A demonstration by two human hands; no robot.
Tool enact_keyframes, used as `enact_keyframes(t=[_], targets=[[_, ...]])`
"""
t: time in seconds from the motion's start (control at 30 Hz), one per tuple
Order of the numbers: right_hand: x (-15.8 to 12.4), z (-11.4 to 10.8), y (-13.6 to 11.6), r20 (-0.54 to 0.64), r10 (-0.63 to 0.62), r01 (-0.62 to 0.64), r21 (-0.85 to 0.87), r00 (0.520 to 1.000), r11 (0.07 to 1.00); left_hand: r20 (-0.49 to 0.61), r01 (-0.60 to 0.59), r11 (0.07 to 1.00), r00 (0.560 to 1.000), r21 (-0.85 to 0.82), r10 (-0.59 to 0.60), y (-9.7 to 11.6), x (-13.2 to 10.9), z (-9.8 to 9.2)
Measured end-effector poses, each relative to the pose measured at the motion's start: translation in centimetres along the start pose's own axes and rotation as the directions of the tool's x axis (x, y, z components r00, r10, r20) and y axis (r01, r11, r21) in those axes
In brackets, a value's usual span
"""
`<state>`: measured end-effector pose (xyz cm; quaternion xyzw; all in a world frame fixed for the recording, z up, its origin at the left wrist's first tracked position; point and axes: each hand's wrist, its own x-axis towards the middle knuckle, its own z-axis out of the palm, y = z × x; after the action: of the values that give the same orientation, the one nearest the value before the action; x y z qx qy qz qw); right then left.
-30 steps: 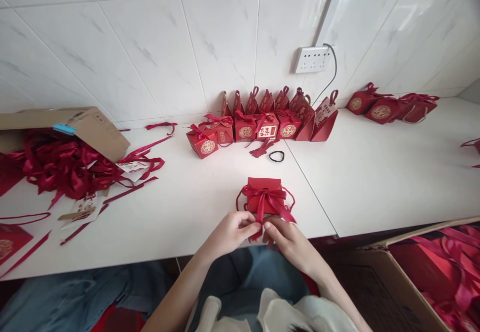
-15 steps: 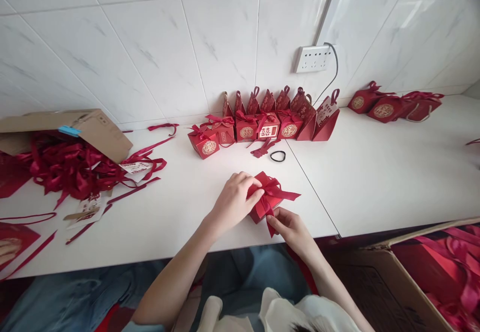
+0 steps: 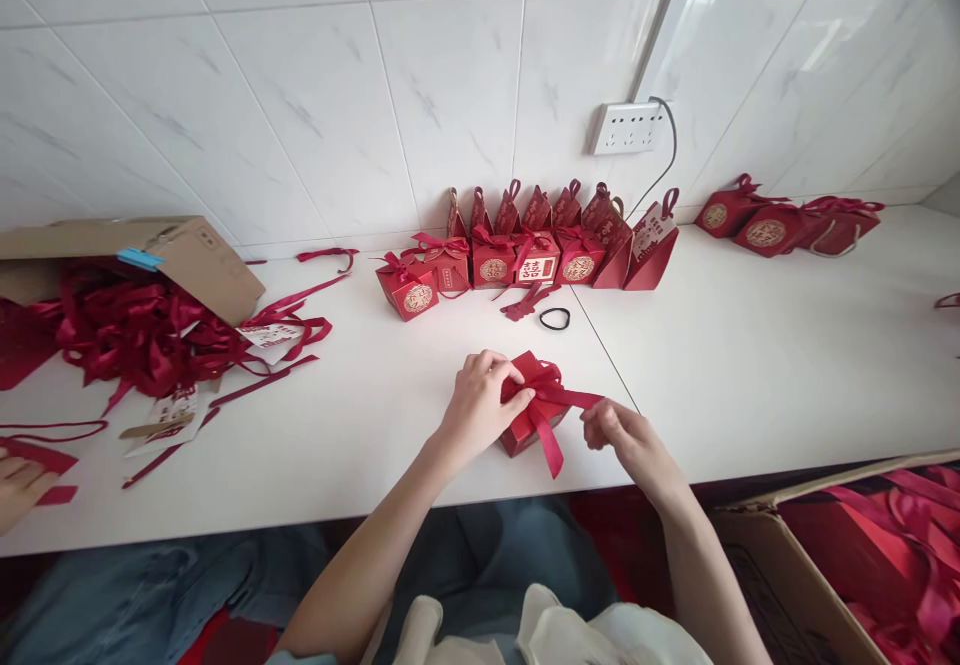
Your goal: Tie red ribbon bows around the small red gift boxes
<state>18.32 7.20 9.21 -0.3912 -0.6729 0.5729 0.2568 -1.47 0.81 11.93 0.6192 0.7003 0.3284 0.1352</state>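
Note:
A small red gift box [image 3: 517,435] sits on the white table in front of me. A red satin ribbon [image 3: 551,445] is tied in a bow over its top, and one tail hangs down the near side. My left hand [image 3: 484,400] presses thumb and fingers on the bow's knot, closed on the ribbon against the box lid. To the right of the box, my right hand [image 3: 630,437] pinches the end of the other tail, which is pulled out nearly straight. Beyond the box lie a black elastic band [image 3: 555,319] and a dark red ribbon piece [image 3: 529,302].
Several finished red boxes [image 3: 493,270] line the wall, with more boxes [image 3: 766,233] farther right. At left, a cardboard box [image 3: 202,265] spills tangled ribbons [image 3: 150,345]. Another person's hand [image 3: 19,485] shows at the left edge. An open carton [image 3: 780,555] stands at lower right.
My right hand has let go of the lower ribbon tail and moved right and up to grip the other tail. My left hand stays on the knot. Another person's hand has appeared at left.

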Motion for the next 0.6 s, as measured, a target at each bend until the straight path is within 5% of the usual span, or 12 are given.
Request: enact_keyframes(t=[0.1,0.27,0.6], targets=[[0.8,0.6,-0.5,-0.157,-0.061,0.046,-0.102,0.986,0.994,-0.034,0.008,1.0,0.999,0.024,-0.007,0.1,-0.1,0.3],[1.0,1.8,-0.7,-0.232,-0.091,0.066,-0.112,0.969,0.991,-0.071,0.026,0.999,0.997,0.028,-0.024,0.2,-0.1,0.5],[0.6,1.5,1.8,-0.21,-0.041,0.077,0.17,0.977,0.982,-0.047,0.059,0.998,0.997,-0.005,-0.06,0.3,-0.1,0.6]])
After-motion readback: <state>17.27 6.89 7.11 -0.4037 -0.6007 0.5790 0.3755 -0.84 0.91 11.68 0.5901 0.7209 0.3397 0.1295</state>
